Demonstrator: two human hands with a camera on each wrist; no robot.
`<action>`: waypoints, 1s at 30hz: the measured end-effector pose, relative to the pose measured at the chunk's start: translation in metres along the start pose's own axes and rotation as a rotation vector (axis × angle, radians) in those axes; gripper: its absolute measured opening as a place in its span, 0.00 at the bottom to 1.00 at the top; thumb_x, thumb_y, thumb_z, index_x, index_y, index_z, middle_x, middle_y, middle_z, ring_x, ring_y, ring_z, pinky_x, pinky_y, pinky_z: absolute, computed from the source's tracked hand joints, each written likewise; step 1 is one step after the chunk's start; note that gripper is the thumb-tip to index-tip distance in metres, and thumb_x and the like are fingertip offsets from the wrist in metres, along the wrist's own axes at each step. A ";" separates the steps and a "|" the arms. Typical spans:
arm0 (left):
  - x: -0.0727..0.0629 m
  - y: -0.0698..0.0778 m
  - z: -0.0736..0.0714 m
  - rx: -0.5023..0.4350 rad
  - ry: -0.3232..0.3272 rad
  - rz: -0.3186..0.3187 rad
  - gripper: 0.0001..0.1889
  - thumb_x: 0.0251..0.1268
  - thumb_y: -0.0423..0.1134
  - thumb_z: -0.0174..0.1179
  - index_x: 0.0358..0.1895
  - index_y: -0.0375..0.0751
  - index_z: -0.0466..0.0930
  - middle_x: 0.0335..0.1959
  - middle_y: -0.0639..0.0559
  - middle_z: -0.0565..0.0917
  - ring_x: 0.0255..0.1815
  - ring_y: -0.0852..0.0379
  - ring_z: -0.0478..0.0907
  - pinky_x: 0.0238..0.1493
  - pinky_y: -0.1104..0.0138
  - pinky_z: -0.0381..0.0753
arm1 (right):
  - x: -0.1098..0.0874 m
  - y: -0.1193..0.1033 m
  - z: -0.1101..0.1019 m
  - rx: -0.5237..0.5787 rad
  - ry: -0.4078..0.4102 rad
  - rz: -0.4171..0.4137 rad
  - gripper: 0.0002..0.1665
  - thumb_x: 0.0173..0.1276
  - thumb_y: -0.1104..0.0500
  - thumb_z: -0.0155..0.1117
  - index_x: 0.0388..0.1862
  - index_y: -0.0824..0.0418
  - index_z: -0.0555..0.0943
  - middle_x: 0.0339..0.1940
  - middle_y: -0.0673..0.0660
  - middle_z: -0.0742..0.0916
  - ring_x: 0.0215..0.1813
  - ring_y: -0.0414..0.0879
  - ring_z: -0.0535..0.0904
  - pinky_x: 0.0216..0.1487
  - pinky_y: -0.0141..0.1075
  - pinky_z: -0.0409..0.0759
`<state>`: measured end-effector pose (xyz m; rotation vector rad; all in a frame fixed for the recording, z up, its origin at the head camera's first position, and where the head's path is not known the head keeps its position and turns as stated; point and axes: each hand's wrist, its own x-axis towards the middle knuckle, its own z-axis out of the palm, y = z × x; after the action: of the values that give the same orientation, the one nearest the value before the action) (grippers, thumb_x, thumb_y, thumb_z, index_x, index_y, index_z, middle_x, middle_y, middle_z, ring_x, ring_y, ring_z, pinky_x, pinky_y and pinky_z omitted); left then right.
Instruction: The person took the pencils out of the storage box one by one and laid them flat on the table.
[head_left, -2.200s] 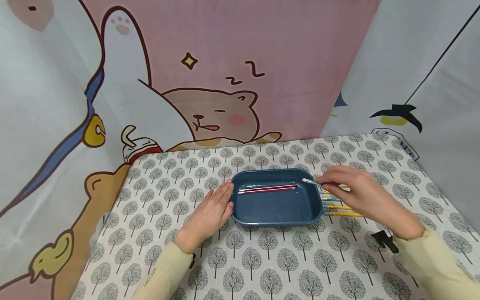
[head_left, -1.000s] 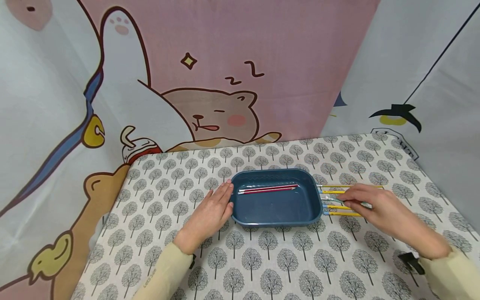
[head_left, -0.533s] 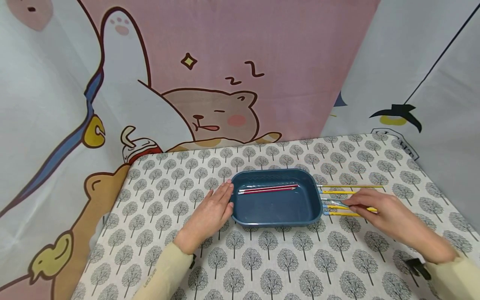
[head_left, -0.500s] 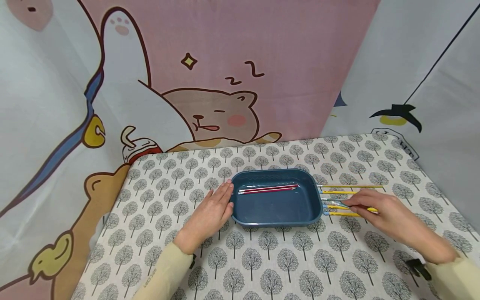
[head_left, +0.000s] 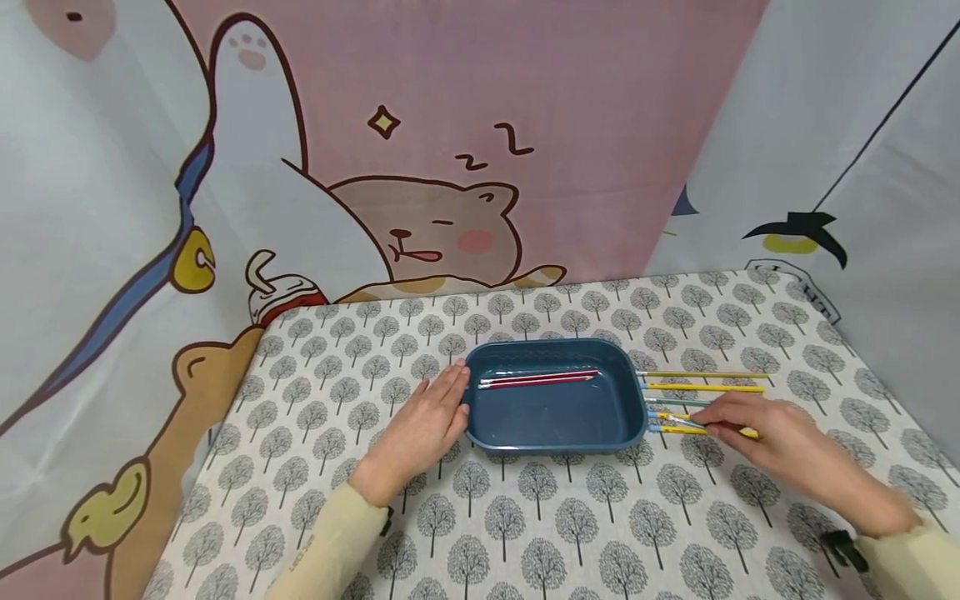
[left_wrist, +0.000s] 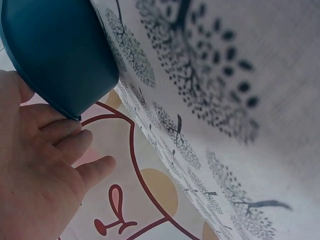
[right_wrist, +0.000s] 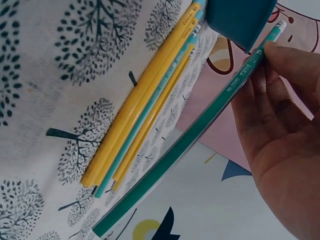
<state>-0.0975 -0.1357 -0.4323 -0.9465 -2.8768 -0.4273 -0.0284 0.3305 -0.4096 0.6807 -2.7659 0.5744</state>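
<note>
In the head view my left hand lays its fingers along the left end of a dark blue rectangular tub; the left wrist view shows these fingers extended against the outer wall. Two red pencils lie inside the tub. My right hand pinches a green pencil close to its white eraser end, between thumb and fingers. The held pencil slants above a row of yellow pencils and another green pencil on the cloth. Part of that row is hidden behind the right hand in the head view.
A cloth printed with grey trees covers the table. The row of pencils lies just right of the tub, eraser ends toward its wall. Behind the table hangs a cartoon-printed curtain, with pale fabric along both sides.
My right hand has carried the green pencil from over the tub's right rim to the right, then toward the near pencils of the row. My left hand has stayed at the tub.
</note>
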 end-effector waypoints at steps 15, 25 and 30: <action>0.001 0.001 0.000 0.021 -0.004 0.001 0.30 0.84 0.45 0.46 0.80 0.32 0.60 0.81 0.39 0.61 0.82 0.47 0.58 0.75 0.42 0.65 | -0.002 0.006 0.019 0.042 0.021 -0.086 0.23 0.49 0.71 0.81 0.42 0.50 0.91 0.41 0.42 0.88 0.41 0.33 0.82 0.39 0.23 0.80; 0.001 0.000 0.000 0.008 -0.005 0.007 0.30 0.84 0.45 0.45 0.79 0.31 0.60 0.81 0.38 0.61 0.81 0.43 0.60 0.75 0.40 0.65 | -0.002 0.008 0.028 0.039 -0.023 -0.094 0.22 0.51 0.72 0.80 0.42 0.50 0.90 0.40 0.39 0.86 0.40 0.31 0.80 0.37 0.28 0.82; 0.001 0.000 0.000 -0.007 0.008 0.015 0.29 0.83 0.44 0.47 0.79 0.30 0.62 0.80 0.37 0.62 0.80 0.43 0.61 0.74 0.40 0.65 | -0.001 0.012 0.032 0.048 -0.054 -0.089 0.21 0.53 0.72 0.79 0.42 0.51 0.90 0.39 0.39 0.86 0.40 0.30 0.80 0.36 0.31 0.84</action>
<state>-0.0982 -0.1355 -0.4325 -0.9642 -2.8612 -0.4400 -0.0375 0.3269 -0.4420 0.8376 -2.7625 0.6138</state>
